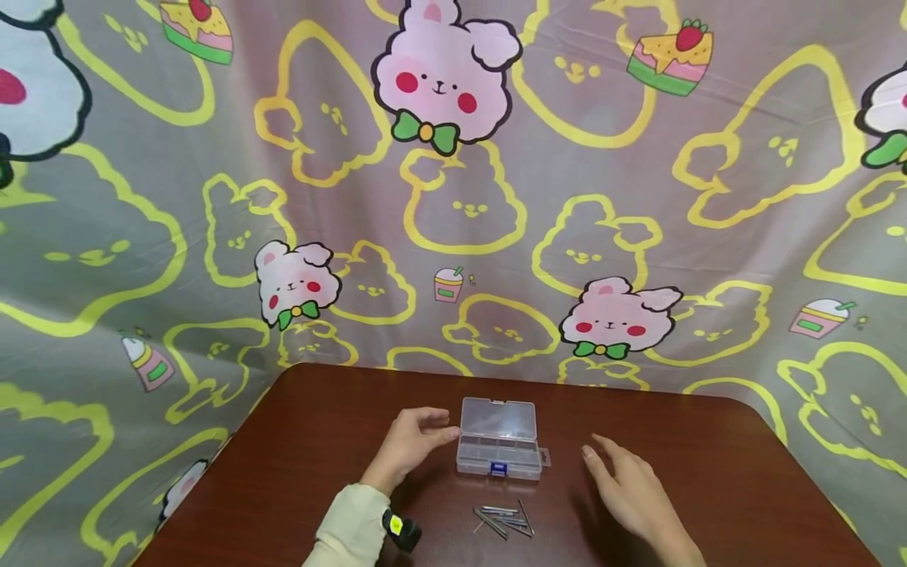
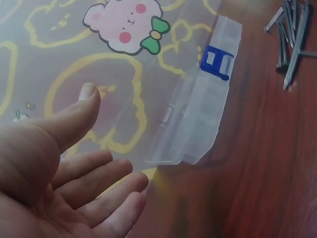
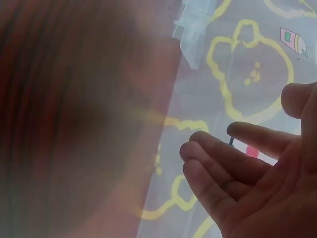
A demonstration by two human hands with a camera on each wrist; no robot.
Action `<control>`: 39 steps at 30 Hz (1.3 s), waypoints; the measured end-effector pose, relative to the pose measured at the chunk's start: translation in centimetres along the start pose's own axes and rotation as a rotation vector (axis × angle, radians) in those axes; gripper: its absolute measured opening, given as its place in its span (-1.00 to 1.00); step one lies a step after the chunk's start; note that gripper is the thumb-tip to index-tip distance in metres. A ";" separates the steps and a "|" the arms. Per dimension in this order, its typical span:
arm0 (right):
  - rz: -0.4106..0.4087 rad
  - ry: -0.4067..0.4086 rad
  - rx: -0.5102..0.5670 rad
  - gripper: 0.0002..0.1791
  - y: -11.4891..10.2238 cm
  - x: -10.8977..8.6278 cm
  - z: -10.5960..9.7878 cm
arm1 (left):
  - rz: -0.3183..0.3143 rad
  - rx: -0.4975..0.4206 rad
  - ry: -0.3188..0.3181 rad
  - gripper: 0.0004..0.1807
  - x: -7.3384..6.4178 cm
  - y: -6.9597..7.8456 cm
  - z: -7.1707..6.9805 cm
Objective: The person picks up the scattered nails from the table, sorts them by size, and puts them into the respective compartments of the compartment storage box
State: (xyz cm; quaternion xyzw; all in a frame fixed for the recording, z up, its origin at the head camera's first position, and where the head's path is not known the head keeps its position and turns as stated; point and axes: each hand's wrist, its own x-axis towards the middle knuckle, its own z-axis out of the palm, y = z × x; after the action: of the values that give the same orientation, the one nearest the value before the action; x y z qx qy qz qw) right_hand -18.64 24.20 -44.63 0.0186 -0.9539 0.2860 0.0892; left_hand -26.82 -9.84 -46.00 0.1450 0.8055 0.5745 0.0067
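Clear plastic box [image 1: 498, 451]: I see its lid up.
Grey metal nails [image 1: 505, 520]: piled on red-brown desk [image 1: 340, 417].
Left hand [image 1: 409, 442]: loose, empty, near box.
Right hand [image 1: 632, 487]: loose, empty.

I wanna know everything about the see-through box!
The box looks like clear plastic, with compartments, a blue latch in front and a small tab at one end. Its lid is open at the back. It sits on the brown table, between the left hand and right hand; neither clearly touches it.
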 end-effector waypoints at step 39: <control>-0.003 -0.171 0.322 -0.75 -1.5 -2.1 4.1 | -0.085 -0.198 -0.106 -0.33 0.8 -1.9 2.1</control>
State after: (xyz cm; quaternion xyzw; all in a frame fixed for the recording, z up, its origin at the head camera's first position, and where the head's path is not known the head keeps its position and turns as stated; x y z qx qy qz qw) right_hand -17.13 20.65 -47.51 0.0584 -0.8999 0.4321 0.0041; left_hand -27.62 -8.27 -48.36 0.1396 0.7488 0.6419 0.0882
